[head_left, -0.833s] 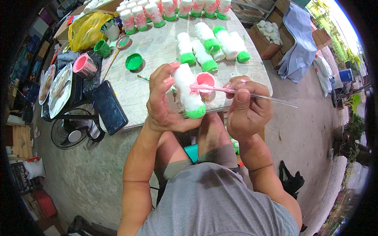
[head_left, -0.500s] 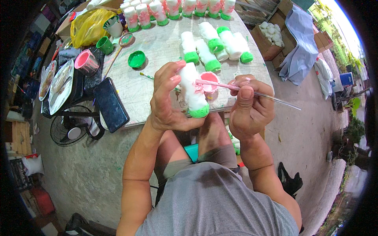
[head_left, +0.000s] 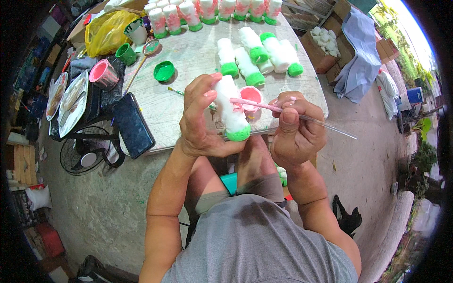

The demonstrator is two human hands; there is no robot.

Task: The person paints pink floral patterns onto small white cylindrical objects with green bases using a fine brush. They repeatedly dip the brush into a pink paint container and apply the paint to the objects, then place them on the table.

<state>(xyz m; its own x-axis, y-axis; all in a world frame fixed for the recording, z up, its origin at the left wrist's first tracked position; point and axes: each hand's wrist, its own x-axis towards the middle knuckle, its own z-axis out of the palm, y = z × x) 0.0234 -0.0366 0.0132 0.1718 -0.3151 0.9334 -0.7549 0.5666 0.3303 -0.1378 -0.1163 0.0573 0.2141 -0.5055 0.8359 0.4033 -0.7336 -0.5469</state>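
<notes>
My left hand (head_left: 200,120) grips a white, bumpy cylindrical figure (head_left: 227,100) with a green base, fingers at its top and thumb near its bottom. Pink paint marks the figure's right side. My right hand (head_left: 297,127) is closed round a paintbrush (head_left: 325,125) with a clear handle; its pink-coated tip touches the figure near the pink patch. Just behind the brush, a small round dish of pink paint (head_left: 250,95) sits on the table. A lid of green paint (head_left: 163,71) and another thin brush (head_left: 176,90) lie farther left.
Several white figures with green ends (head_left: 248,66) lie on the white table (head_left: 198,52); pink-marked ones (head_left: 172,20) stand in rows at the back. A phone (head_left: 133,125) rests at the left edge, near a pink paint cup (head_left: 104,74), a green cup (head_left: 125,54) and a fan (head_left: 85,150).
My right hand and the paintbrush have shifted slightly left, moving the brush tip farther across the white figure. My left hand holds the figure in the same place.
</notes>
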